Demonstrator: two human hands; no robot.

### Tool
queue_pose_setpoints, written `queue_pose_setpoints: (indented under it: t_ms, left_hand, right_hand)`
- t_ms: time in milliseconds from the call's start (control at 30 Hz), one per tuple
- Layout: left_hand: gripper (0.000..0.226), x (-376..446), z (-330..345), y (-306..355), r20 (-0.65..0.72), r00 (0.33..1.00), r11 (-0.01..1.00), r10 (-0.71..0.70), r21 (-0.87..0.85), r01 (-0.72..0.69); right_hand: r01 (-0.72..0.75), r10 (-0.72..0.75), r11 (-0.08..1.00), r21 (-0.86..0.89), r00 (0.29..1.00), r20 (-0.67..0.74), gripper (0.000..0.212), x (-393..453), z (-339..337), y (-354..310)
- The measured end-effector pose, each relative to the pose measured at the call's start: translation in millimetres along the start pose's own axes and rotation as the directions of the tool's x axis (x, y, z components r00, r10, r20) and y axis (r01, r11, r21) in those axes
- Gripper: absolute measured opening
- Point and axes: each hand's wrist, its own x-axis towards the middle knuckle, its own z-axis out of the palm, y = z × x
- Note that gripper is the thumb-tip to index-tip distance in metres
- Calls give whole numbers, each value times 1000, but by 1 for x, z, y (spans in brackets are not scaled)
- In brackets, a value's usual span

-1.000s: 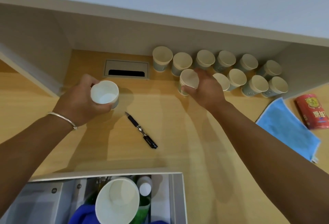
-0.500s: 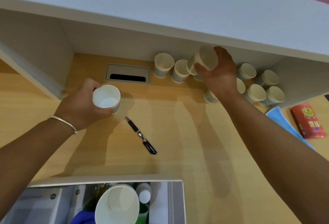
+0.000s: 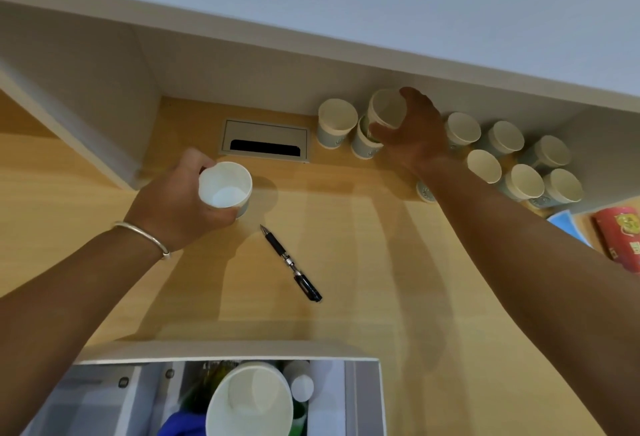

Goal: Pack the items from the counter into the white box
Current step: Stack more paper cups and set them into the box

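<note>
Paper cups crowd the far counter as the right hand (image 3: pixel 412 134) grips a lifted cup (image 3: pixel 386 108) over another; the left hand (image 3: pixel 176 200) clasps a second cup (image 3: pixel 225 186). Clipped neighbours could topple; white box (image 3: pixel 367 397) waits near.

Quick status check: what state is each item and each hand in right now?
left hand: gripping an upright paper cup
right hand: holding a tilted cup over a standing cup
pen: lying flat on the counter, untouched
white box: open, partly filled
</note>
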Motion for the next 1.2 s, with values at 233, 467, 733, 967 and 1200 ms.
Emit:
queue_pose_setpoints:
  t_ms: [233,467,733,967,1200]
  left_hand:
    - [67,1,-1,-1,-9,1000,1000,25,-9,-25]
    - [67,1,0,-3,-10,1000,1000,20,-13,-21]
    - [67,0,-1,-3,-12,1000,999,18,-31,-19]
    - [67,1,-1,-1,-19,999,999,33,-10,-33]
    - [67,0,-2,0,-14,999,999,35,15,-35]
  right_hand:
    - [35,-22,996,-83,987,157,77,-2,10,-3]
    - [45,-12,983,-179,983,181,73,-13,25,-6]
    - [1,2,995,-98,1000,29,76,-21,20,-2]
    - [-9,89,961,275,956,-281,79,-23,-4,-21]
    - [49,69,916,398,958,-277,78,-17,12,-59]
